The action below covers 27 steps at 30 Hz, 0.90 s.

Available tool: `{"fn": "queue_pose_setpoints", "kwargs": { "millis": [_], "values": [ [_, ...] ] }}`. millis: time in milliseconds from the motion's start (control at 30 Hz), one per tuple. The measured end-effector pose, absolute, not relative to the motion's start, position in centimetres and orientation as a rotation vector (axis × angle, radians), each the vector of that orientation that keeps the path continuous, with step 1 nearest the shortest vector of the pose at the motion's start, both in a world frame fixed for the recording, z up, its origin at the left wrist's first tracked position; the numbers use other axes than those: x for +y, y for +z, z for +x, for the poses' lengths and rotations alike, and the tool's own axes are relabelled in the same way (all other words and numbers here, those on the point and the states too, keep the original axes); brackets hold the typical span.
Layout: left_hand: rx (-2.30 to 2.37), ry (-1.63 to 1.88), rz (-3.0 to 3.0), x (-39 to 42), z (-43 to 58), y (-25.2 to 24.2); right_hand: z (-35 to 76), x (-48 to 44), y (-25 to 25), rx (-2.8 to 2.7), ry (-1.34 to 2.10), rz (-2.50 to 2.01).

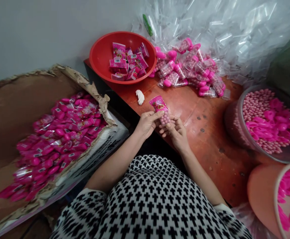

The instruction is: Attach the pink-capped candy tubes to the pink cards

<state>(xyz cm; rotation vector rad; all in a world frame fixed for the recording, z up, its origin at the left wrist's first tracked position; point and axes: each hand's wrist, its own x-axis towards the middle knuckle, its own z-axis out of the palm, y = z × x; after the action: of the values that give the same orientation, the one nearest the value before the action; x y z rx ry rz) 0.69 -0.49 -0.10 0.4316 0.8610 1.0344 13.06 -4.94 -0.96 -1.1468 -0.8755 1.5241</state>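
Both my hands meet over the near edge of the red-brown table point(204, 132). My left hand point(146, 123) and my right hand point(176, 132) are closed around one small clear tube of pink candy balls point(165, 119). A pink printed label sleeve point(159, 103) sits over the tube's upper end. My left thumb presses on the sleeve's lower edge. My right fingers grip the tube's lower end.
A red bowl point(100, 56) of pink label sleeves stands at the table's back. Beside it lie filled pink-capped tubes point(189, 69) and empty clear tubes point(229, 30). A tub of candy balls and caps point(266, 119) sits right. A cardboard box point(15, 109) of finished tubes lies left.
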Motion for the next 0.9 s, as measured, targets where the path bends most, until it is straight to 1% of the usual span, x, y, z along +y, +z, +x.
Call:
{"fn": "queue_pose_setpoints", "kwargs": {
  "millis": [167, 333, 400, 467, 533, 567, 633, 800, 900],
  "values": [
    [0.752, 0.950, 0.444, -1.6, 1.4, -0.6, 13.1, -4.5, -1.2, -0.828, 1.494, -1.132],
    [0.731, 1.057, 0.427, -2.8, 0.3, 0.5, 12.3, -3.5, -0.6, -0.856, 1.518, -1.138],
    [0.793, 1.195, 0.420, -3.2, -1.6, 1.6, 12.4, -3.3, -0.1, -0.912, 1.554, -1.125],
    [0.909, 1.453, 0.382, -3.5, -4.1, 2.6, 13.0, -3.1, 0.4, -0.956, 1.556, -1.138],
    [1.047, 1.712, 0.382, -3.5, -6.1, 2.9, 14.0, -2.7, 0.7, -0.969, 1.499, -1.185],
    [1.106, 1.768, 0.409, -3.3, -6.7, 2.6, 14.5, -2.5, 0.7, -0.968, 1.457, -1.216],
    [1.208, 1.668, 0.585, -2.6, -6.6, 1.4, 15.3, -2.2, 0.7, -0.972, 1.382, -1.276],
    [1.395, 1.208, 1.440, 0.0, -2.0, -3.0, 15.7, -2.1, 0.6, -1.023, 1.331, -1.367],
    [1.449, 1.091, 1.656, 1.0, -0.2, -4.6, 15.6, -2.3, 0.4, -1.031, 1.347, -1.386]
  ]
}}
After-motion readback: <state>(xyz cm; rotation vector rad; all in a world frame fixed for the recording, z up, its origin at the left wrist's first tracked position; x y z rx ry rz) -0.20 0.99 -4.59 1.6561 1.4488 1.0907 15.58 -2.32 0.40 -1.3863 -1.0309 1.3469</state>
